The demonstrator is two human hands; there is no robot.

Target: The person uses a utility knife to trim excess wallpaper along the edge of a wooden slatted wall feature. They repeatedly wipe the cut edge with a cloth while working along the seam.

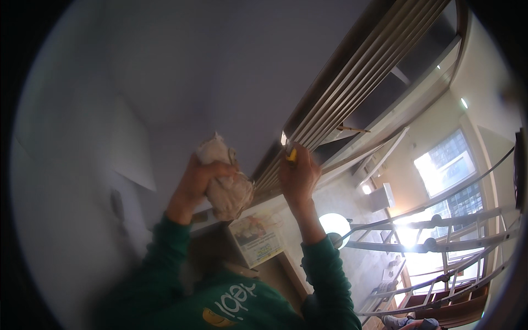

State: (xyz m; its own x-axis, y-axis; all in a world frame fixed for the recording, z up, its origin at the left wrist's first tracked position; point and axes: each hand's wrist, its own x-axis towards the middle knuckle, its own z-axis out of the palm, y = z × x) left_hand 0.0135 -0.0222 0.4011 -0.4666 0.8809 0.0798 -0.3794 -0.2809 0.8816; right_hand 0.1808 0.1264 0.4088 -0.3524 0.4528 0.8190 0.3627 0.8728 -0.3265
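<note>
My left hand is closed around a crumpled, pale pinkish bundle. Whether that is a plastic bag or a cloth, I cannot tell. Raised beside it on the right, my right hand grips a small yellow-handled tool. The tool's tip is up by the edge of a long slatted panel, next to a bright spot; its exact kind is too small to make out. Both forearms are in green sleeves, lifted high. A smooth grey surface spreads behind the bundle.
A metal ladder crosses the right side. Near my right forearm glows a round white lamp. A printed sheet shows between my arms. Bright windows lie farther right. At the lower right edge another person is partly visible.
</note>
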